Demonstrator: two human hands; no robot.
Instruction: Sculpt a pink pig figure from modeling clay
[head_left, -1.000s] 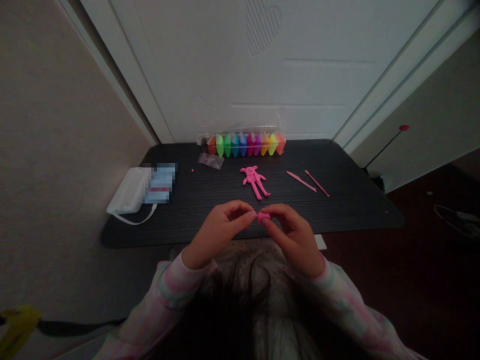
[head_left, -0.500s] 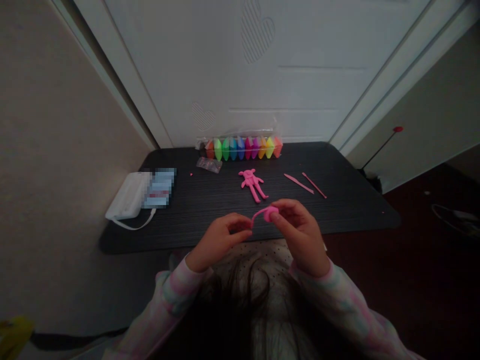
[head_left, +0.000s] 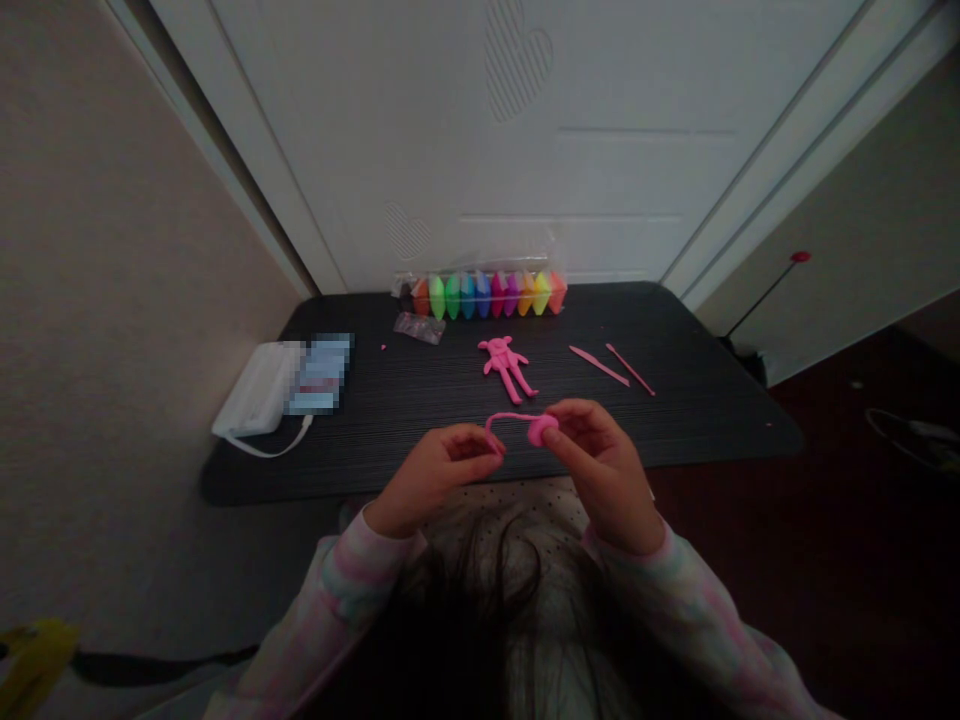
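Observation:
My right hand pinches a rounded lump of pink modelling clay between thumb and fingers. From that lump a thin pink clay strand runs left in an arch, and its far end is pinched in my left hand. Both hands are held over the near edge of the black table. Just beyond them a flat pink clay figure with ears, arms and long legs lies on the tabletop. To its right are two pink modelling tools, a flat knife and a thin stick.
A row of coloured clay packs in clear plastic stands along the table's back edge, with a small clear packet before it. A white device with a cable lies at the left of the black table. A white door rises behind.
The clay strand between my hands has grown longer and now bends up in an arch near my left hand. My left hand has shifted very slightly; my right hand stays put.

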